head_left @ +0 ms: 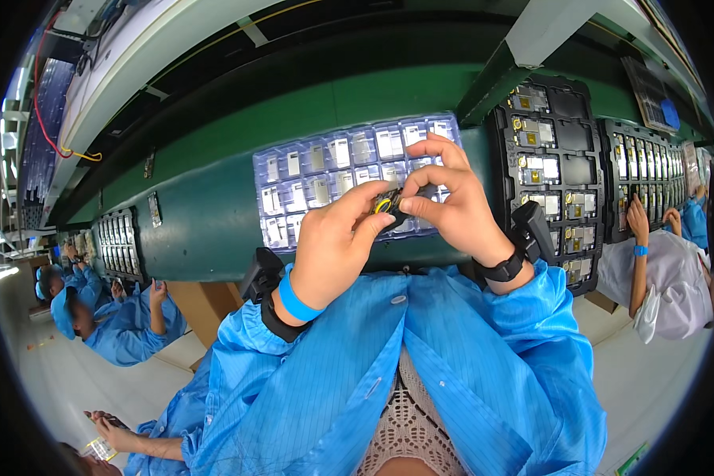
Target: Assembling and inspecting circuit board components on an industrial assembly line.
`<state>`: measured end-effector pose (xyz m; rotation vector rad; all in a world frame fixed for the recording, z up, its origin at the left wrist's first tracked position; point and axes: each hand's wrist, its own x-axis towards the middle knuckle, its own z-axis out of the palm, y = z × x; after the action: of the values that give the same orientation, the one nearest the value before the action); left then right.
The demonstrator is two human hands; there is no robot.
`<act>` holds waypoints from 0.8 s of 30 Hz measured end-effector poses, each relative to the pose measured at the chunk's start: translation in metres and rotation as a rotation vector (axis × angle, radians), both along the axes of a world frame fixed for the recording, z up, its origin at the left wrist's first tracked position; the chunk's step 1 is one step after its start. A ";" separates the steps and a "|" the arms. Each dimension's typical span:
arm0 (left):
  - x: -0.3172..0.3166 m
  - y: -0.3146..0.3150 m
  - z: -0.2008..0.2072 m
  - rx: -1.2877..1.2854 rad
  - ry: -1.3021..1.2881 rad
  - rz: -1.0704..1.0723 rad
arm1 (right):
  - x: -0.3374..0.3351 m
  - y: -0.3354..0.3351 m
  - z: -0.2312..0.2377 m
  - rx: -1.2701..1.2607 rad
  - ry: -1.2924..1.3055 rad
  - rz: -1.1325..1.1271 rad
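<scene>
Fingertip hold above a long, smooth, dark-green workbench (198, 230)

The bench runs from left to right across the scene, with a person in a bright blue, striped cloth coat (317, 381) at its near side. To the right lies a tall black plastic tray (567, 103) with rectangular pockets, many holding silver-and-yellow modules. In the middle, a clear plastic tray (259, 170) is divided into rows of compartments bearing white and silver rectangular pieces.

Both bare hands meet over the near part of the clear tray. The right hand (462, 208) comes in from the right; its thumb and index finger are clamped on the work piece, while its other fingers stand raised and apart. The left hand (323, 250) clamps the same piece between thumb and index finger; how its remaining fingers stand cannot be told.

A flat blue wristband (295, 298) circles the left wrist and a black strap (503, 270) the right one. Smallest is the piece itself, a small black part with a yellow ring (384, 205), held between the two hands above the tray; its finer details are hidden by the fingers.
</scene>
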<state>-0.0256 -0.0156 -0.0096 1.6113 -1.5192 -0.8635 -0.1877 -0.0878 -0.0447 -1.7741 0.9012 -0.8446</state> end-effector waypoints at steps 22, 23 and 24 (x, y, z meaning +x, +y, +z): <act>-0.001 -0.007 -0.002 0.372 0.908 0.227 | -0.029 -0.010 0.035 0.497 -0.286 -0.153; 0.000 -0.006 -0.004 0.372 0.915 0.231 | -0.031 -0.009 0.038 0.532 -0.282 -0.125; 0.002 -0.004 -0.006 0.353 0.927 0.165 | -0.032 -0.008 0.041 0.567 -0.278 -0.095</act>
<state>-0.0237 -0.0193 -0.0159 1.2312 -0.5952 -1.5544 -0.2193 -0.0954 -0.0035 -1.1036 0.9306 -0.7754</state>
